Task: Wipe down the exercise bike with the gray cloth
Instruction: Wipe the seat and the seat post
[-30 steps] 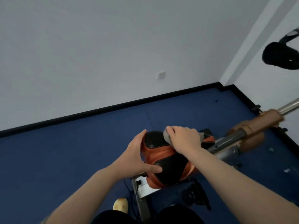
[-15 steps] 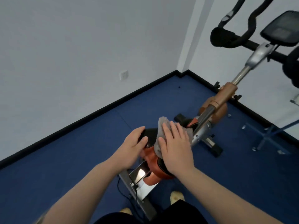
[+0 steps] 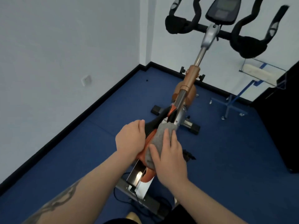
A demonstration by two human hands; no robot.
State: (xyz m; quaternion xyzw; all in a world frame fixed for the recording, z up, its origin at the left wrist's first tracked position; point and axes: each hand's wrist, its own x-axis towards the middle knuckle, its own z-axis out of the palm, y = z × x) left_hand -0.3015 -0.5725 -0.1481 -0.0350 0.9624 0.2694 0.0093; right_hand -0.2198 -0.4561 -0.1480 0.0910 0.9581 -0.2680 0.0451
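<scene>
The exercise bike (image 3: 191,81) stretches away from me, with an orange frame tube, a steel post and black handlebars (image 3: 178,26) around a console (image 3: 222,11) at the top. Its orange and black saddle (image 3: 152,126) is just below me. The gray cloth (image 3: 159,136) lies draped over the saddle's right side. My right hand (image 3: 168,157) presses flat on the cloth with straight fingers. My left hand (image 3: 129,138) grips the saddle's left edge, fingers curled over it.
White walls with a black skirting meet in a corner beyond the bike; a wall socket (image 3: 86,80) sits on the left wall. A clear rack on a blue stand (image 3: 233,101) is at the right, beside a black panel (image 3: 281,110). Blue carpet surrounds the bike; a cable (image 3: 123,199) lies near its base.
My view has swung right and up, bringing the whole handlebar and console into sight. My right hand has slid the cloth along the saddle toward its right side; my left hand stays on the saddle.
</scene>
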